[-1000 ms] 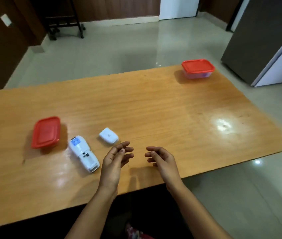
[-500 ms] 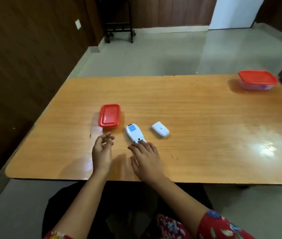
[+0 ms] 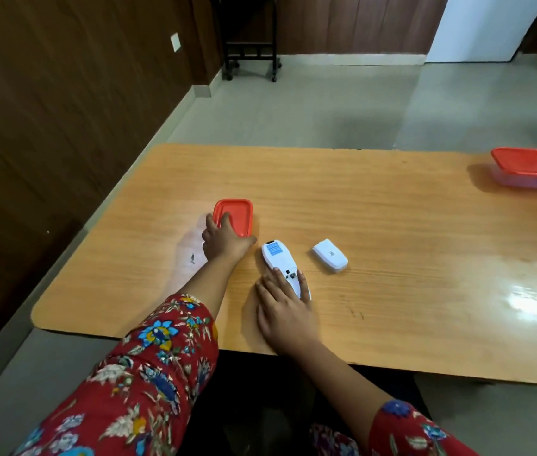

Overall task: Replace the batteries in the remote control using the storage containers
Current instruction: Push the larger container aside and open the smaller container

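Note:
The white remote control (image 3: 275, 256) lies face down near the table's front, its battery compartment uncovered. Its white battery cover (image 3: 330, 255) rests just to the right. My right hand (image 3: 285, 307) lies flat over the remote's near end, fingers stretched out and not curled around it. A small container with a red lid (image 3: 235, 212) sits left of the remote. My left hand (image 3: 224, 241) grips its near edge, fingers on the lid and thumb at its right side. A second red-lidded container (image 3: 530, 166) stands at the far right.
The wooden table (image 3: 392, 225) has rounded corners, and its left edge is close to the small container. A dark wood-panelled wall runs along the left. A black wheeled stand (image 3: 250, 57) is on the floor beyond the table.
My left hand has reached forward and taken hold of the small red-lidded container. My right hand has slid further onto the remote's near end. The view has shifted left and closer.

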